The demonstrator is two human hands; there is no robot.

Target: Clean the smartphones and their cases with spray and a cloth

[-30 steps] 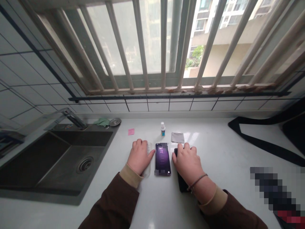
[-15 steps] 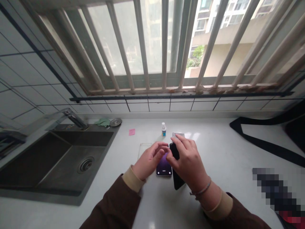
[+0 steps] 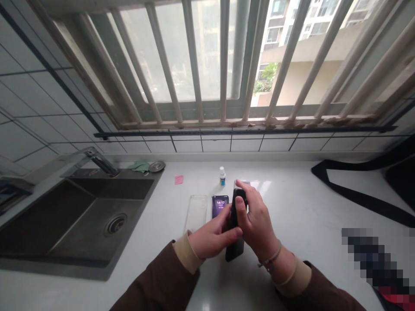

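Both my hands hold a black phone-shaped slab (image 3: 235, 249), tilted up over the white counter; whether it is a phone or a case I cannot tell. My left hand (image 3: 212, 235) grips its left side, thumb across the front. My right hand (image 3: 259, 220) wraps its upper right side, with the thumb near the top. Just left of the slab lies a phone (image 3: 220, 203) with a lit purple screen reading 14:17, its lower part hidden by my left hand. Farther left lies a clear phone case (image 3: 196, 211). A shiny flat item (image 3: 247, 184) shows partly behind my right fingers.
A small white-capped bottle (image 3: 222, 177) stands behind the phone. To its left lies a pink note (image 3: 179, 179). The steel sink (image 3: 129, 205) with its faucet (image 3: 102, 162) is at left. A black strap (image 3: 356, 196) lies at right, under the barred window (image 3: 223, 65).
My left hand has moved down and right from over the lit phone and taken hold of the black slab. The slab has turned and shifted slightly left. The lit screen's upper part is uncovered.
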